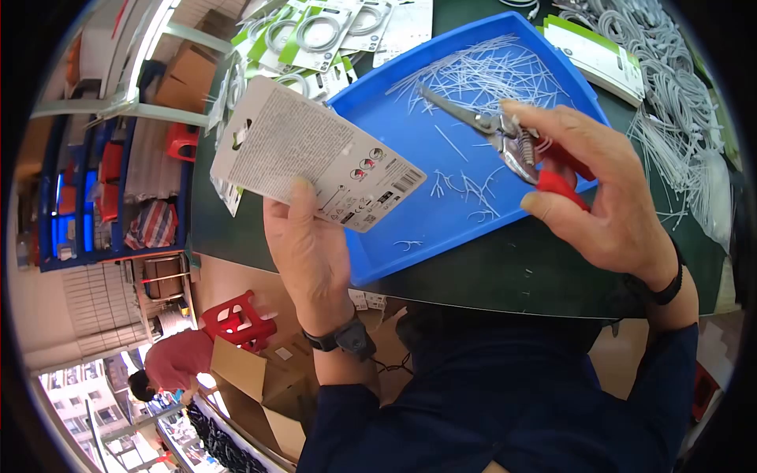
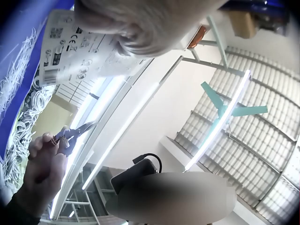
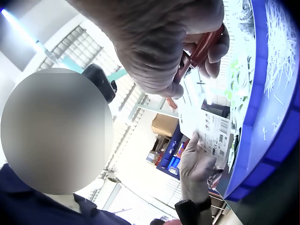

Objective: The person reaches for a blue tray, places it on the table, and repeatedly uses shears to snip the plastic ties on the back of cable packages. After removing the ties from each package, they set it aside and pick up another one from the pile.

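Observation:
In the head view the left hand (image 1: 307, 252) pinches a white printed card (image 1: 315, 150), back side up, thumb on its lower edge. The right hand (image 1: 599, 181) grips red-handled cutters (image 1: 512, 142), their blades pointing up-left over a blue tray (image 1: 473, 236). White cut strips (image 1: 489, 75) lie in the tray. Card and cutters are apart. In the left wrist view the card (image 2: 70, 51) is under the left hand (image 2: 150, 23), the cutters (image 2: 70, 136) farther off. The right wrist view shows the red handles (image 3: 201, 49) in the right hand (image 3: 164, 42).
Packed cable cards (image 1: 315, 31) lie behind the tray at the left. A stack of green-and-white cards (image 1: 595, 63), coiled grey cables (image 1: 662, 55) and loose white ties (image 1: 662, 150) are at the right. Below left are cardboard boxes (image 1: 252, 386) and a person in red (image 1: 177, 359).

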Available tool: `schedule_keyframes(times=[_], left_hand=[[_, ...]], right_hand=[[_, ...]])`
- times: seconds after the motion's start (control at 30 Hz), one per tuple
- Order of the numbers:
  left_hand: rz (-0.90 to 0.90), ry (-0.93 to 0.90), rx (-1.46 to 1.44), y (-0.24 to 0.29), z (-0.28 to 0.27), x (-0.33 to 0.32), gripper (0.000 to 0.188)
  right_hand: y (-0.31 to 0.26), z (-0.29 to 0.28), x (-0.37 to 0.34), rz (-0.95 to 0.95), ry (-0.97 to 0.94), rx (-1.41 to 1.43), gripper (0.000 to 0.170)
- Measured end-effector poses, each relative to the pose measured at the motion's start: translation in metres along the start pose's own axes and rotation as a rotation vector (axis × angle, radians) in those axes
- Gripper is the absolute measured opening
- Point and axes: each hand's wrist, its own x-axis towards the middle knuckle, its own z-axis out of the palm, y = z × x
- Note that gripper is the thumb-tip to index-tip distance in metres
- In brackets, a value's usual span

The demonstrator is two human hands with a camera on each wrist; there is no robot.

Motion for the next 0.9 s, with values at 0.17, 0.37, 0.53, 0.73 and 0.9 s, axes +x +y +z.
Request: schedule_keyframes(times=[0.17, 0.37, 0.53, 0.73, 0.9], left_hand=[[-0.067, -0.450, -0.583, -0.009, -0.030, 0.035, 0.049], [-0.188, -0.616, -0.673, -0.019, -0.010, 0.034, 0.062], [-0.179, -0.841, -0.737, -0.032, -0.006, 0.047, 0.066], [-0.199, -0.904, -0.762, -0.029, 0.001, 0.047, 0.064], [-0.160, -0.987, -0.704, -0.022, -0.002, 0.055, 0.063]], right_hand=[[-0.008, 0.007, 0.020, -0.030, -0.026, 0.002, 0.068], [-0.004, 0.029, 0.004, -0.027, -0.291, 0.043, 0.070], [0.000, 0.035, -0.004, -0.077, -0.363, 0.008, 0.069], [-0.005, 0.035, -0.008, -0.089, -0.403, 0.027, 0.068], [-0.006, 0.037, -0.011, -0.073, -0.433, 0.021, 0.068]])
